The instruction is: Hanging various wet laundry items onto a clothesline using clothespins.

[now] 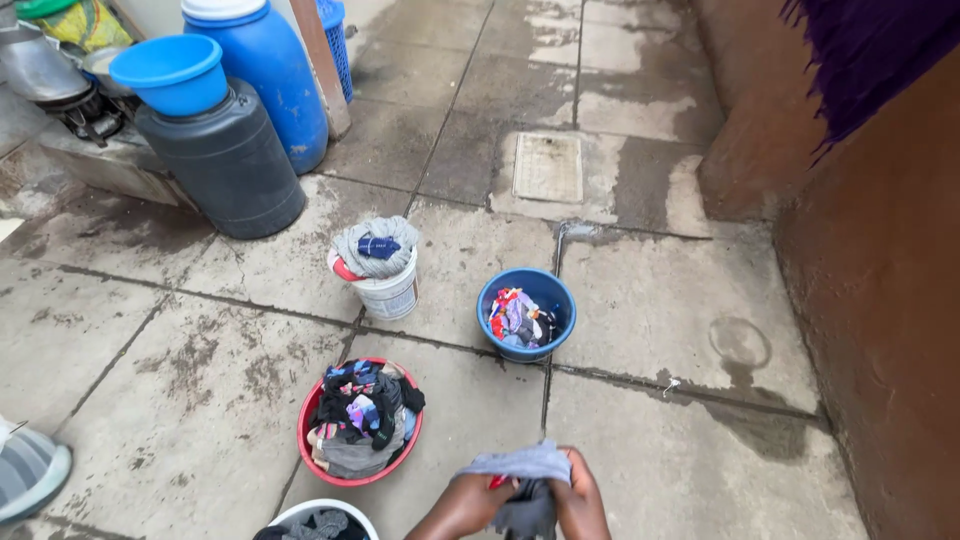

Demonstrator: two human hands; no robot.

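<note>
Grey damp cloth garment (525,478), bunched and drooping, held low at the bottom edge of the view above the wet concrete paving (650,310). Left hand (468,507) closed on its left side, knuckles up, wrist angled inward; right hand (580,498) clamped on the right side, fingers curled over the fabric, both close together. Just ahead: red round plastic basin (312,440) heaped with dark clothes, blue plastic bowl (560,295) with colourful small garments, white plastic bucket (392,295) topped with grey cloth. Further off, dark grey plastic drum (230,165).
</note>
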